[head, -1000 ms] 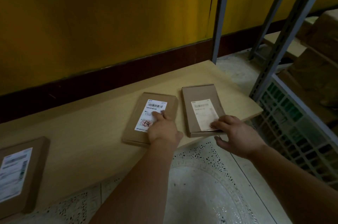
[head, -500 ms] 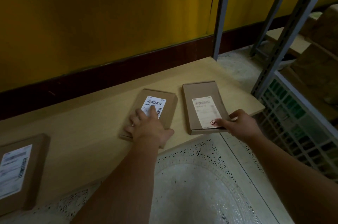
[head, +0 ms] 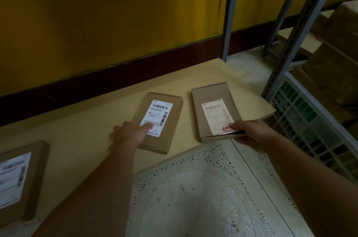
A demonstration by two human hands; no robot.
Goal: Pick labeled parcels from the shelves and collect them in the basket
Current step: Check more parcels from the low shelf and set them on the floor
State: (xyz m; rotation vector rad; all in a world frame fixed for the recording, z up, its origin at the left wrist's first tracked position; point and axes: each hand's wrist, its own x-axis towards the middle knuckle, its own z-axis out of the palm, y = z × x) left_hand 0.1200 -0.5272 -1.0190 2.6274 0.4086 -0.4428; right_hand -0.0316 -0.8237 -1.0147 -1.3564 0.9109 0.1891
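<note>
Head camera: my hands on two labeled parcels on a wooden shelf (head: 87, 130).
My left hand (head: 127, 136) grips nothing, its straight forefinger pressing the middle parcel (head: 170, 136) at mid-shelf; my right hand (head: 253, 132) pinches the near edge of the right parcel (head: 211, 93) by the shelf's right end.

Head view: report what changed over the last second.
The right hand slid from atop the right parcel to its near right corner and now pinches it, thumb on top. The left hand shifted left on the middle parcel, one fingertip on its label. Both parcels and the left parcel stayed on the shelf.
</note>
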